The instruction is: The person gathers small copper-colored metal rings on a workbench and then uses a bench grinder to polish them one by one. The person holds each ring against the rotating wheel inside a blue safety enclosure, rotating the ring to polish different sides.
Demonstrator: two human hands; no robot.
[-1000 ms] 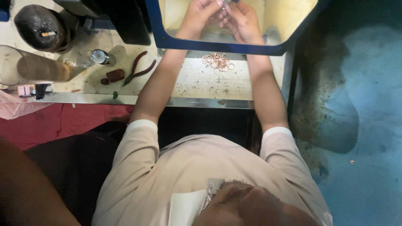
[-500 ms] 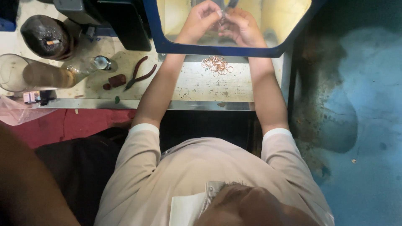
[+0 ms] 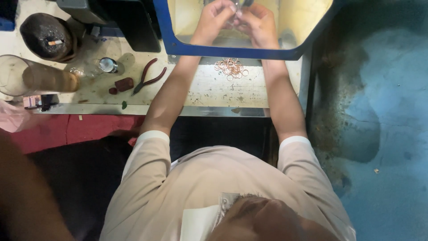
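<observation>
Both hands work at twelve o'clock, inside the blue-framed yellow tray at the far edge of the worn cream worktop. The left hand and right hand meet at their fingertips, which are drawn together and pinch a small pale item; it is too small to identify, and it sits between the two thumbs near the top edge of the view. The forearms cross the tray's near blue rim, leaving a narrow channel of bare worktop between them. In that channel, just below the rim, lies a loose heap of thin copper-coloured wire rings, clear of both arms and well inside the worktop's front metal edge. At ten o'clock from the rings lie red-handled pliers, open-handled, with a small dark red block just beside them and a small round metal-capped clear jar farther left. At the far left stand a dark domed object and a clear glass vessel lying on its side, near the worktop's left edge. A black box-shaped unit borders the tray's left side. To the right, at three o'clock, the worktop ends and stained blue floor lies open.
</observation>
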